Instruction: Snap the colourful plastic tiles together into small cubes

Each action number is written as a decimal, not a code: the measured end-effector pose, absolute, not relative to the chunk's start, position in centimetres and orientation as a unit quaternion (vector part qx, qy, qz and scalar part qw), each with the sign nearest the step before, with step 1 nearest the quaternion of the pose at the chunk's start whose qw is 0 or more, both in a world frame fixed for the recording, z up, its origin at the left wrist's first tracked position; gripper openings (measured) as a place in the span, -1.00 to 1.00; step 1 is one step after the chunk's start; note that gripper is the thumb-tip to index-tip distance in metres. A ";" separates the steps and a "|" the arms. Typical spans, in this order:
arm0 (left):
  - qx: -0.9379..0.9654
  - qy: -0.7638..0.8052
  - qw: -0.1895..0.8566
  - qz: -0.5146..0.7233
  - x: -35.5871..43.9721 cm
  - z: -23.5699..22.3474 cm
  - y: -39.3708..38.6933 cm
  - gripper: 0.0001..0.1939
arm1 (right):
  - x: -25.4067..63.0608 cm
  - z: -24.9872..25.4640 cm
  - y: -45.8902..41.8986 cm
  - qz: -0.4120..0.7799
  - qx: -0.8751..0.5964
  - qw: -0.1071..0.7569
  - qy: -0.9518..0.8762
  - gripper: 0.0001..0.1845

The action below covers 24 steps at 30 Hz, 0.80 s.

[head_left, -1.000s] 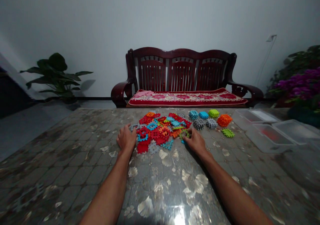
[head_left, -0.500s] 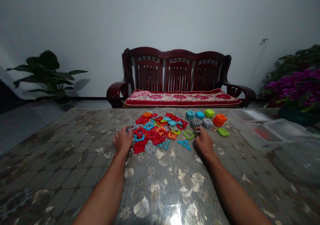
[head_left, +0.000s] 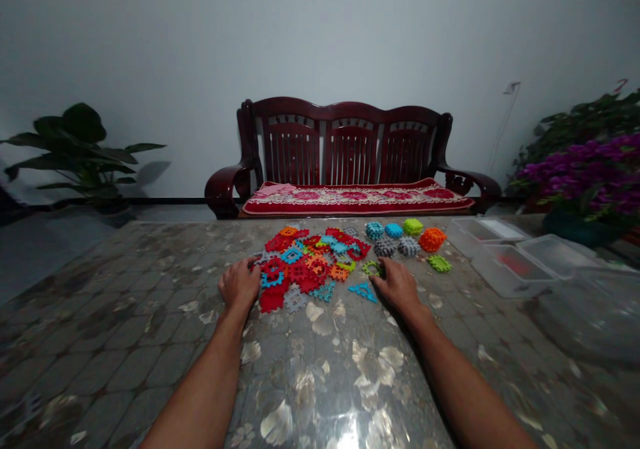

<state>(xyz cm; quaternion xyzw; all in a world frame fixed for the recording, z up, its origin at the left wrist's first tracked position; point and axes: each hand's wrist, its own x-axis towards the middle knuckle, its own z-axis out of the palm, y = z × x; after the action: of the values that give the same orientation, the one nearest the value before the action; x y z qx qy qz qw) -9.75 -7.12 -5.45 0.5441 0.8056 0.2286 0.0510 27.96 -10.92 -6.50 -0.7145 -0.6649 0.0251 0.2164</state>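
The right hand (head_left: 395,284) sits palm down with its fingers curled forward, the fingertips (head_left: 381,270) on a lime-green open-frame plastic tile (head_left: 371,269). Whether they pinch it or only touch it, the view can't settle. That tile lies flat on the worktop (head_left: 150,282), its long axis running roughly crosswise (the fingers hide part of its outline). Just beside it, toward the person, a flat blue triangular tile (head_left: 363,293) lies with one corner pointing away from the person.

The left hand (head_left: 240,284) rests palm down and loosely open, with nothing visible in it, its fingertips at the near left edge of a heaped pile of interlocking plastic tiles (head_left: 305,266) in red, blue, orange and grey. Beyond the pile sit rounded clusters of joined tiles (head_left: 409,246) — teal, blue, lime, orange and grey. Clear plastic storage boxes (head_left: 510,270) lie to the right, and a dark wooden bench (head_left: 345,136) with a red cushion (head_left: 357,199) stands past the worktop.
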 end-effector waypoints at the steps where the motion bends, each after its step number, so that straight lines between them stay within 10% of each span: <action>1: 0.544 0.806 0.051 0.226 -9.7 -5.4 -7.1 -0.57 | 28.0 -6.6 -10.9 0.025 -0.712 0.222 -0.666 -0.42; 16: 0.548 0.810 0.039 0.205 -10.4 -6.1 -6.0 -0.54 | 36.6 -3.8 -9.3 0.130 -0.642 0.501 -0.566 -0.20; 24: 0.551 0.808 0.048 0.203 -10.7 -6.2 -5.9 -0.54 | 45.6 -5.4 -11.2 0.005 -0.800 0.406 -0.442 -0.14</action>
<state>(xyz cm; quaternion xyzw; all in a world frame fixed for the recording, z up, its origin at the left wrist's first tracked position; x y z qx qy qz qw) -10.66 -5.89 -6.18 0.5511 0.8078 0.2035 0.0479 45.56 -11.19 -5.44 -0.7999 -0.4422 0.0048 0.4058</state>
